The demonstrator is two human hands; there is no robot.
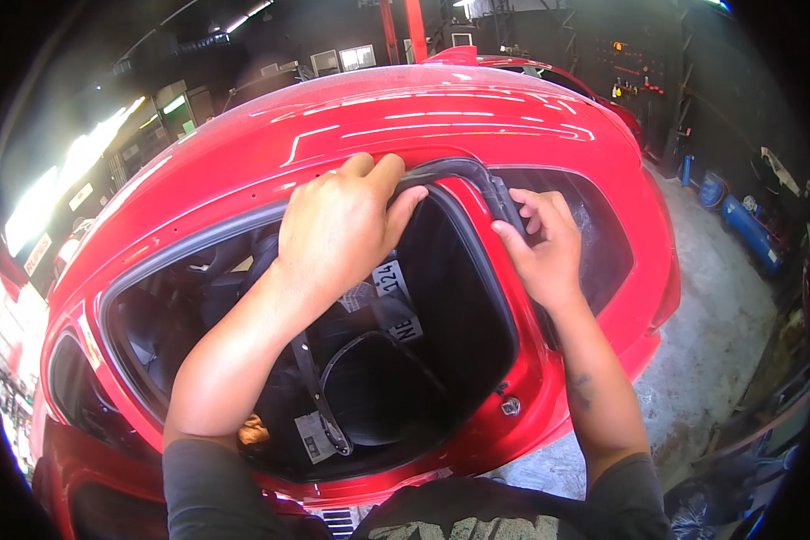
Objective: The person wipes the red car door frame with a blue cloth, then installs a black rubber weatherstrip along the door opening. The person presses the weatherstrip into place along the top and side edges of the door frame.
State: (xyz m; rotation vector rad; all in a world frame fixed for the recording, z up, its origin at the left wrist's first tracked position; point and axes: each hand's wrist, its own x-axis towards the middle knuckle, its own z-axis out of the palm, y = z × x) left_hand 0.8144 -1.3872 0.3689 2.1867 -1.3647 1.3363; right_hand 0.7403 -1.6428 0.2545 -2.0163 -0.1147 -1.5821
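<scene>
A black rubber trim strip runs along the upper edge of the red car's door opening and bends down at its rear corner. My left hand is closed over the strip along the top edge, its fingertips against the red roof side and its thumb underneath. At the bent corner, my right hand pinches the strip between thumb and fingers, beside the dark rear quarter window. A second black seal lines the opening. What lies under my left palm is hidden.
Inside the car are a dark seat, a seat belt and a license plate. A metal door striker sits on the rear jamb. The open red door stands at lower left. Blue cylinders lie at far right.
</scene>
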